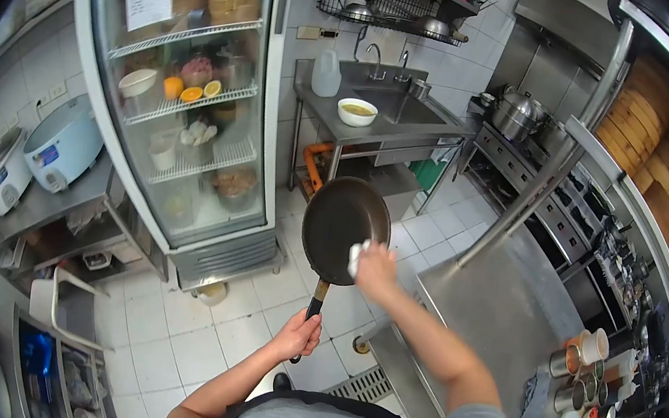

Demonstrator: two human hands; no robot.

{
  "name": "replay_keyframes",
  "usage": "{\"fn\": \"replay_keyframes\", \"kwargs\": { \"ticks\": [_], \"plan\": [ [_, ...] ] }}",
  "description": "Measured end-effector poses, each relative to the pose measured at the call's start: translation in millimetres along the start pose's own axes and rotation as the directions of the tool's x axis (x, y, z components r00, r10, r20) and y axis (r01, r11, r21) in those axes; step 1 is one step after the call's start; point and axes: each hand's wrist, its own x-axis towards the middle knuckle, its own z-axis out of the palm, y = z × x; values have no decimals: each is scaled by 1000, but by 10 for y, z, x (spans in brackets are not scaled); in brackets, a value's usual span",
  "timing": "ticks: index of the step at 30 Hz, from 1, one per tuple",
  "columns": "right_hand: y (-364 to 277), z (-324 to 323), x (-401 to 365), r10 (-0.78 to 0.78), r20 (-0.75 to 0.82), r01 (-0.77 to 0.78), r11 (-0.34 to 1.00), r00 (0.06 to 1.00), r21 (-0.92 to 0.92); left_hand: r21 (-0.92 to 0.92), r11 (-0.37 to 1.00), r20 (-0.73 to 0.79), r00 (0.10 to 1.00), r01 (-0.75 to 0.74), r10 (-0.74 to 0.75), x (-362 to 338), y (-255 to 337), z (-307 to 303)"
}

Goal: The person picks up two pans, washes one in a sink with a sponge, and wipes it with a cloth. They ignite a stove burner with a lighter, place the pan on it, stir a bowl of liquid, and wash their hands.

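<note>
Underneath everything, pale tiled floor point(152, 366). Glass-fronted fridge point(228, 256) at left, food on shelves. Steel table point(489, 307) at right. Sink point(414, 107) beyond, set in metal counter point(323, 114). Dark pan point(343, 220) held out over floor, between fridge and table, inside facing wearer. Jug point(327, 74) on counter; white bowl point(356, 120) of yellowish liquid near it. Left hand point(295, 336) closed round pan's black handle point(314, 308). Right hand point(377, 271) bunched on white wad point(355, 260) at pan's right inner side; firmness of contact unclear.
</note>
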Motion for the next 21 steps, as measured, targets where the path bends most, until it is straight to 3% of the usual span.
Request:
{"fn": "replay_keyframes", "kwargs": {
  "ticks": [2,3,5,8,10,12,14,17,19,21],
  "plan": [
    [-206,231,222,28,136,-64,960,990,271,34,999,-24,999,22,-21,362,116,-202],
    [-239,163,281,20,29,-32,873,999,486,45,998,-36,999,37,-35,539,147,-281],
    [-65,318,458,-6,-230,139,813,973,566,6,999,12,999,53,-53,787,285,-382],
    [555,367,715,-227,-214,308,800,950,514,-76,992,97,991,103,-95,1089,506,-442],
    [1057,293,856,-271,-169,309,912,948,270,-123,982,178,977,143,-120,1358,642,-470],
    [1552,321,1138,-215,-197,221,975,957,10,-94,982,212,967,163,-140,1625,722,-516],
    [1891,75,1538,-184,-295,187,982,938,-18,-26,983,229,958,182,-171,1856,789,-552],
    [2132,-105,2311,-92,-592,139,990,801,35,-7,976,304,931,217,-205,2210,940,-495],
    [2129,-44,2792,-90,-638,245,956,764,159,44,976,314,925,211,-214,2435,1071,-449],
    [1954,-29,3033,-195,-662,378,915,724,144,62,976,321,922,207,-216,2660,1196,-443]
  ]
}}
